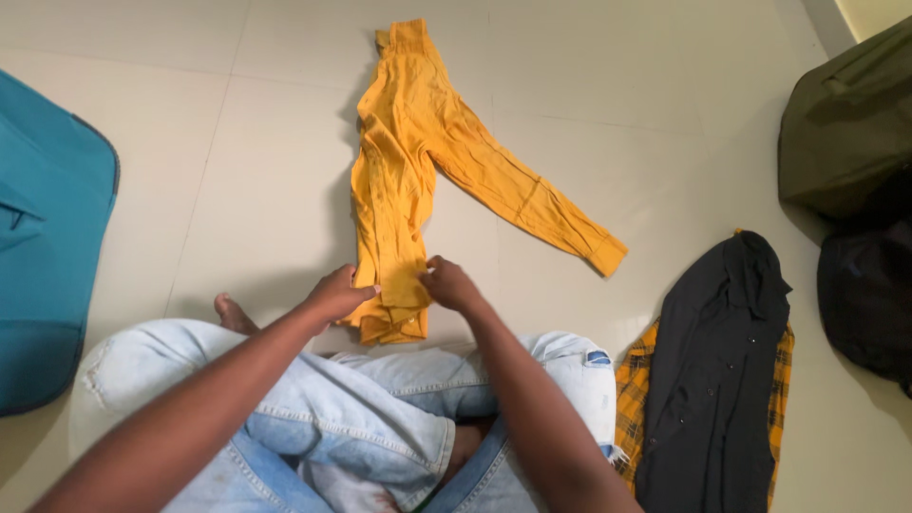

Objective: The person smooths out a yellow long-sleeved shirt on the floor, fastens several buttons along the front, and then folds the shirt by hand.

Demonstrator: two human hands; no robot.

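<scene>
A yellow long-sleeved shirt (404, 171) lies lengthwise on the pale tiled floor, folded narrow, with one sleeve stretched out to the right. My left hand (340, 293) pinches the shirt's near edge on the left side. My right hand (448, 283) grips the same near end on the right side. Both hands are closed on the fabric just above my knees, which are in light blue jeans.
A teal bag (47, 237) sits at the left. A black shirt (717, 361) lies on a yellow plaid garment (629, 399) at the right. A dark olive bag (845, 114) and a black bag (869, 294) stand at the far right.
</scene>
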